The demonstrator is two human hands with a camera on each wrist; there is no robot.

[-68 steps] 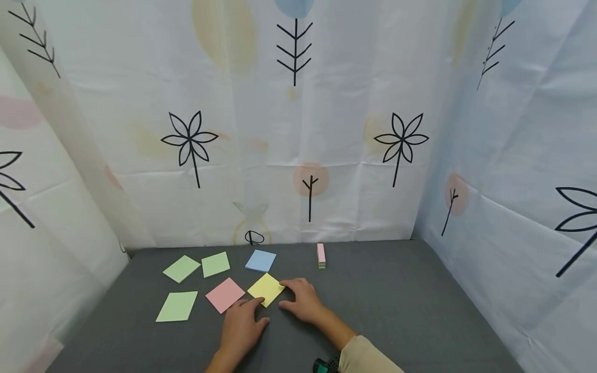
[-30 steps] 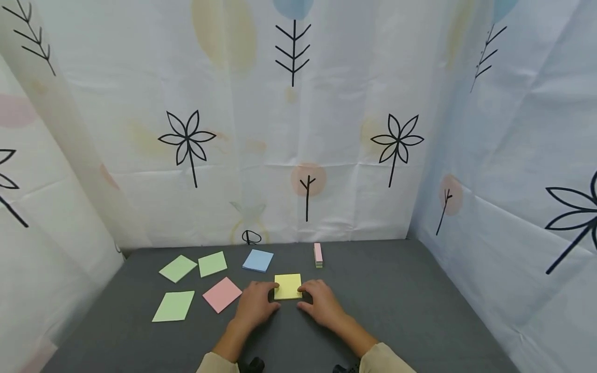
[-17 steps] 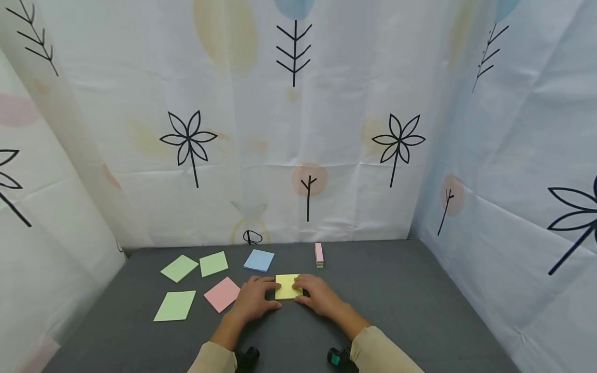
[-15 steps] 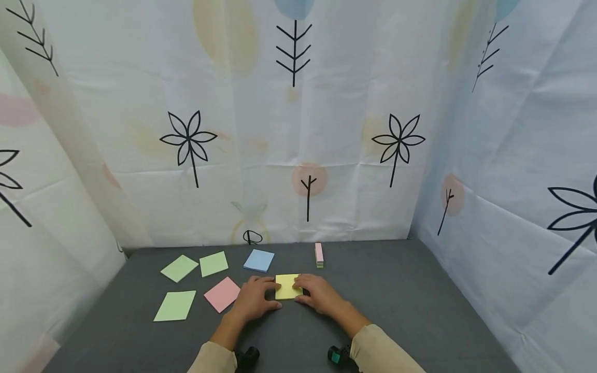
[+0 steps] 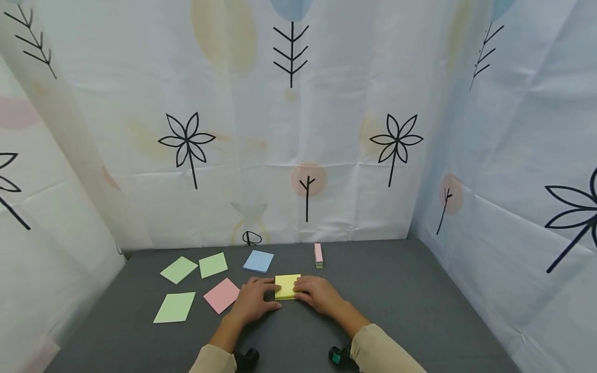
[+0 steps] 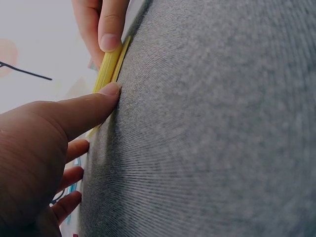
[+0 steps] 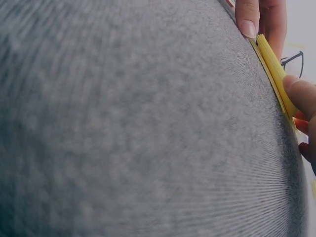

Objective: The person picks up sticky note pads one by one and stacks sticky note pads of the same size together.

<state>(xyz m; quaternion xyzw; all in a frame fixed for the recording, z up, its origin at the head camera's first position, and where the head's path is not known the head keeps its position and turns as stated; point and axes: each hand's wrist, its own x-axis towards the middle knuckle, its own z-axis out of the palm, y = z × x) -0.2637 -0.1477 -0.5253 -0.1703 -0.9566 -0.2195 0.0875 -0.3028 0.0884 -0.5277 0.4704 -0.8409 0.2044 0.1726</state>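
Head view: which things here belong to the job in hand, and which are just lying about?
In the job:
yellow sticky-note pad
left hand
right hand

Apparently just lying about:
three green sticky notes
pink sticky note
blue sticky-note pad
narrow pink-topped stack

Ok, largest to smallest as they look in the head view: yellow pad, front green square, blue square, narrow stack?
1. Front green square
2. Yellow pad and blue square: unsure between them, the pad being partly covered
3. Narrow stack
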